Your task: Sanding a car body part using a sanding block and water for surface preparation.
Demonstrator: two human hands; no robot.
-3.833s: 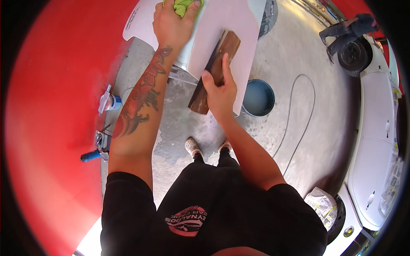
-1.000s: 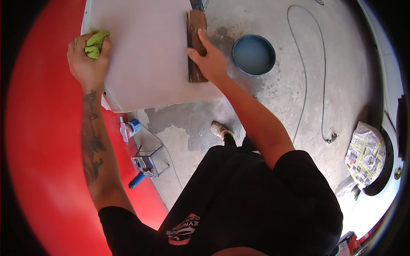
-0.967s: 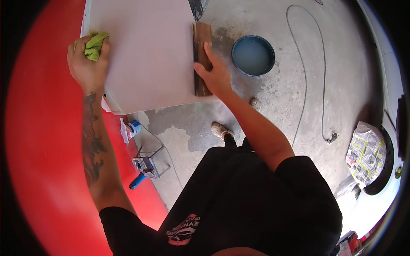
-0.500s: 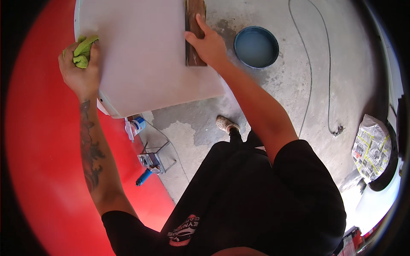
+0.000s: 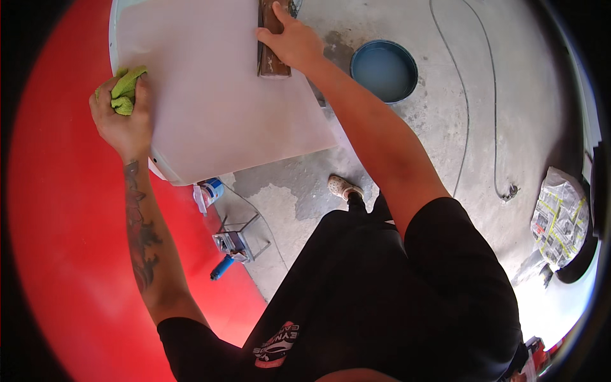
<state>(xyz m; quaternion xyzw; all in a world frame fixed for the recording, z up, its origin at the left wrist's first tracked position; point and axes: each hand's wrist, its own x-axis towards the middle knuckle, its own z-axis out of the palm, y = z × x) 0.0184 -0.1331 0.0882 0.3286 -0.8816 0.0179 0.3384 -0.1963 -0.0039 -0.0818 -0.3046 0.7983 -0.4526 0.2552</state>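
Observation:
A pale pinkish-white body panel point(image 5: 203, 108) spreads out before me, with a rounded left edge. My left hand point(image 5: 125, 130) rests by that edge, fingers closed around a crumpled lime-green cloth point(image 5: 130, 86). On the right part of the panel lies a long brown sanding block point(image 5: 275, 65), its far end cut off by the picture's top. My right hand point(image 5: 298, 43) grips it from above, thumb on the near-left side and index finger stretched along the top. The block's underside is hidden against the panel.
A dark round basin point(image 5: 384, 71) of cloudy water stands on the wet-stained concrete floor to the right. A cable point(image 5: 468, 108) loops beyond it. Red bodywork point(image 5: 63, 210) fills the left. Below the panel are a blue-white can point(image 5: 211, 190) and a small metal stand point(image 5: 251, 239).
The sanding block and my right hand have shifted left and farther away across the panel. My left hand keeps the cloth by the edge. The whole view has tilted slightly.

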